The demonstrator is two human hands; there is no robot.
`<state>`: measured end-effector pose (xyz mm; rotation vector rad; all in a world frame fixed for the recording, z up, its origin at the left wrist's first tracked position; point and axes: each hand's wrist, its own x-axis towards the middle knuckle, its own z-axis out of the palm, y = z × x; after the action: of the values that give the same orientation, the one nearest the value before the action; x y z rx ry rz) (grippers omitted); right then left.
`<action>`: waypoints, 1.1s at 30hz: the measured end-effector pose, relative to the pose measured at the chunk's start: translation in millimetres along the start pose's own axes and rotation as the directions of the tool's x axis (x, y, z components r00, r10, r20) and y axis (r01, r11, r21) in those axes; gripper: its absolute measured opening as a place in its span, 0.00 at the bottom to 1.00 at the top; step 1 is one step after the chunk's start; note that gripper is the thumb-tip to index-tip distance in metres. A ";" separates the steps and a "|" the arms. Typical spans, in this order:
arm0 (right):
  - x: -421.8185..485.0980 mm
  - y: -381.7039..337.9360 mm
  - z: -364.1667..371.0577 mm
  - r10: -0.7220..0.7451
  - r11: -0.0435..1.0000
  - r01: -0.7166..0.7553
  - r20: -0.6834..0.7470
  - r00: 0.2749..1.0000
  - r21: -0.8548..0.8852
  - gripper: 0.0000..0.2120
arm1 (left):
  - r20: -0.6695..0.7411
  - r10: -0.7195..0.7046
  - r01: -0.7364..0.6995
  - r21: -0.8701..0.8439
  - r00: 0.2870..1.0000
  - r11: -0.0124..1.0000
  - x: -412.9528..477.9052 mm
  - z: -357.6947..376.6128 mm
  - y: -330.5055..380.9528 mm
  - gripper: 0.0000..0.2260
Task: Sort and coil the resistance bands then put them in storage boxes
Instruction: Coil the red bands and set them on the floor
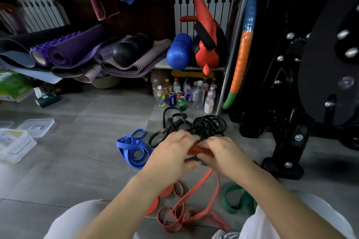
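Observation:
Both hands meet over the grey floor and hold one red resistance band (196,196). My left hand (172,153) and my right hand (219,153) each grip its folded upper end, and the rest hangs down into loose loops between my knees. A tangle of black bands (202,126) lies just beyond the hands. Blue bands (132,149) lie in a heap to the left. A green band (237,200) lies by my right knee. Clear plastic storage boxes (13,143) with a loose lid (37,126) stand at the far left.
Bottles and cans (182,93) stand under a shelf behind the black bands. Rolled yoga mats (68,54), a blue foam roller (178,50) and a red bag fill the back. A black machine frame (291,141) with its foot stands close on the right.

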<state>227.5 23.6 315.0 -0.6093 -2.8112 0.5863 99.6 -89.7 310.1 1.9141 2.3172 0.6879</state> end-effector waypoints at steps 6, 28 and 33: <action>-1.5 -7.9 -0.1 0.074 0.964 -0.059 -0.048 0.996 0.261 0.05 | -0.028 -0.196 0.192 -0.118 0.980 0.974 -2.6 -0.3 2.0 0.05; 3.7 -23.7 0.2 0.170 0.624 0.010 -0.149 0.974 0.782 0.11 | 0.268 -0.344 0.260 -0.963 0.900 -0.069 -9.9 -24.2 0.9 0.07; 1.3 -13.0 11.0 0.030 0.997 -0.025 -0.072 0.997 0.069 0.07 | -0.018 -0.336 0.306 -0.370 0.942 0.877 -12.4 -16.8 -3.7 0.13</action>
<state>218.7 9.6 310.7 -0.6434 -2.7072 0.6491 93.6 -106.9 321.0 1.3265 2.2718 1.0781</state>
